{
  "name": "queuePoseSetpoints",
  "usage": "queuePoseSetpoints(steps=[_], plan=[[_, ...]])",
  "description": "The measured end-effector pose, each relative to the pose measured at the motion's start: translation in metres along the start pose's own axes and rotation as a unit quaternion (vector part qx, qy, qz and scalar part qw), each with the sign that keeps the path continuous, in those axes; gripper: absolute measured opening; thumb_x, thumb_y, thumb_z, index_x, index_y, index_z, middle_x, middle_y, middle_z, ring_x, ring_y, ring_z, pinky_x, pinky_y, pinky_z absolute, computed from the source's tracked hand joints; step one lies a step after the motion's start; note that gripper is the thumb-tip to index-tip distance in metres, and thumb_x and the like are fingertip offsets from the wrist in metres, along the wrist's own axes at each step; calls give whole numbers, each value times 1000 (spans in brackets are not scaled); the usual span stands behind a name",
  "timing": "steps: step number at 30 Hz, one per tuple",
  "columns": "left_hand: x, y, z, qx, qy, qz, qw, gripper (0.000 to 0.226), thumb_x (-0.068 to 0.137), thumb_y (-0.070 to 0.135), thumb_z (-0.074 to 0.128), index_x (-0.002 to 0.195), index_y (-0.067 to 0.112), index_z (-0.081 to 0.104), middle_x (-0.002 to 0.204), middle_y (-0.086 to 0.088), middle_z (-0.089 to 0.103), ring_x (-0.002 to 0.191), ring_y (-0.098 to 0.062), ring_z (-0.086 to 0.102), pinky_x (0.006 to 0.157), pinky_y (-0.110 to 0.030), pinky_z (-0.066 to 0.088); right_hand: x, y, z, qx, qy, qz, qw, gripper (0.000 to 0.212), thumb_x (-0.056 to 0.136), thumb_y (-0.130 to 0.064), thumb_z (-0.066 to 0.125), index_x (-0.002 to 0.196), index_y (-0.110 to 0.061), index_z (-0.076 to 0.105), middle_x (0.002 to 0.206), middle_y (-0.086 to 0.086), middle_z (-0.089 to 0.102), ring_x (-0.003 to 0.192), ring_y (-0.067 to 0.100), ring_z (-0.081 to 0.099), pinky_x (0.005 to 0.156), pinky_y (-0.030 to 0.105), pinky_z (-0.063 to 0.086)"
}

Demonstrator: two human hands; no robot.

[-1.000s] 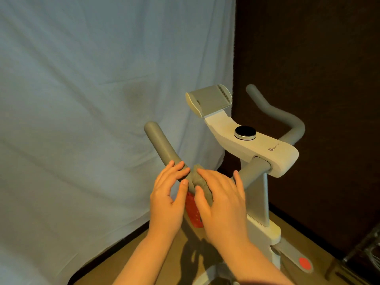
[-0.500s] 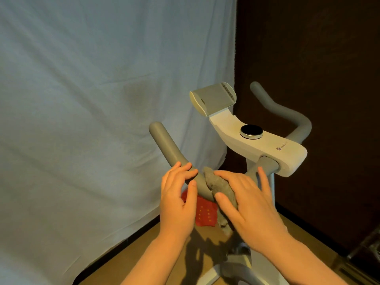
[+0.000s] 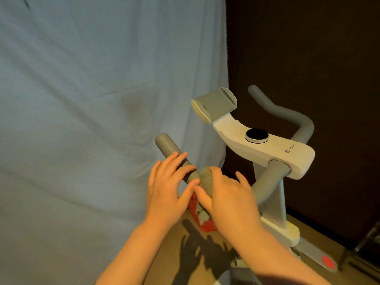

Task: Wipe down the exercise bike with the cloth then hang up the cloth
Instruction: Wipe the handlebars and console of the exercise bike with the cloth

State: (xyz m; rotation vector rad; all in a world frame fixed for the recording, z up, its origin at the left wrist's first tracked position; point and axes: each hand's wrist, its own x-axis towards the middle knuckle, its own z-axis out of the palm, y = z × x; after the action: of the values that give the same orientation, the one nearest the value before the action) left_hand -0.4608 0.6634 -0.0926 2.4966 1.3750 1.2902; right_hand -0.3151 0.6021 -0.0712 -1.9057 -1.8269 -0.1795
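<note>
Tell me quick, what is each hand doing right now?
Left hand: open, fingers straight, resting on the grey left handlebar.
Right hand: curled round the grey cloth, pressing it on that handlebar.

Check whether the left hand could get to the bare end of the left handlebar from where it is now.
Probably yes. The left hand already rests on the left handlebar, and the bare grey end lies just beyond its fingertips with nothing between them.
</note>
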Motion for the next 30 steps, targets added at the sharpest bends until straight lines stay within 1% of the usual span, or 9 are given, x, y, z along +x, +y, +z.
queuePoseSetpoints(steps=[3, 5, 10, 12, 14, 20, 23, 27, 30], plan=[[-2, -6, 0, -1, -11, 0, 1000, 33, 95, 46, 46, 121, 33, 61, 150, 14, 39, 145, -6, 21, 114, -48, 25, -3, 6, -16, -2, -108, -22, 994, 62, 90, -69, 23, 137, -30, 31, 100, -10, 66, 103, 8, 60, 118, 35, 15], [-3, -7, 1, -19, -15, -4, 1000, 34, 96, 45, 45, 125, 34, 59, 151, 15, 37, 146, -5, 18, 113, -46, 28, -11, 17, -25, -2, -114, -47, 992, 69, 87, -72, 25, 144, -34, 17, 114, -16, 59, 116, 5, 51, 119, 34, 7], [0, -9, 3, -65, -8, -13, 998, 33, 97, 38, 41, 121, 30, 62, 148, 13, 41, 145, -6, 20, 112, -43, 30, 2, -19, 5, -26, -24, 6, 999, 69, 84, -61, 42, 133, -13, 48, 80, -1, 66, 81, 20, 67, 102, 43, 43], [0, -13, 0, -60, -21, -3, 998, 33, 98, 35, 41, 125, 31, 60, 149, 14, 40, 145, -6, 20, 113, -45, 30, 0, -15, -2, -18, -61, -14, 998, 68, 92, -56, 37, 151, -26, 19, 100, -4, 66, 100, 14, 62, 114, 41, 26], [-2, -16, -2, -61, -40, 8, 997, 34, 99, 33, 42, 129, 34, 57, 151, 15, 36, 146, -6, 17, 114, -45, 29, -10, -5, -10, 2, -68, -40, 997, 59, 97, -51, 32, 147, -45, 0, 113, -12, 61, 112, 7, 55, 118, 38, 10], [-4, -11, 3, -110, -37, -18, 993, 42, 99, 39, 37, 135, 28, 54, 153, 15, 33, 147, -4, 13, 115, -50, 28, 8, -32, 6, 28, -3, 24, 999, 42, 94, -47, 32, 133, -34, 34, 87, -6, 65, 89, 14, 62, 111, 37, 26], [-5, -7, 0, -95, -41, -14, 995, 40, 97, 45, 39, 132, 34, 54, 152, 17, 34, 146, -3, 11, 115, -51, 26, -11, -15, -10, 27, -29, 26, 999, 40, 90, -43, 41, 129, -38, 36, 100, -14, 62, 101, 6, 56, 114, 33, 17], [-8, 13, 8, -135, -22, -25, 990, 28, 95, 40, 43, 116, 39, 61, 133, 20, 54, 141, -1, 26, 118, -49, 20, -31, 18, -22, 73, 50, 91, 992, 37, 80, -42, 39, 111, -33, 57, 103, -14, 57, 102, 9, 50, 101, 35, 37], [-18, 39, 21, -180, -18, -5, 984, 25, 95, 32, 44, 104, 34, 67, 114, 22, 63, 128, 7, 41, 119, -36, 15, -38, 17, -11, 83, 86, 118, 986, 46, 82, -43, 36, 119, -25, 58, 125, -7, 50, 122, 11, 40, 104, 31, 35]])
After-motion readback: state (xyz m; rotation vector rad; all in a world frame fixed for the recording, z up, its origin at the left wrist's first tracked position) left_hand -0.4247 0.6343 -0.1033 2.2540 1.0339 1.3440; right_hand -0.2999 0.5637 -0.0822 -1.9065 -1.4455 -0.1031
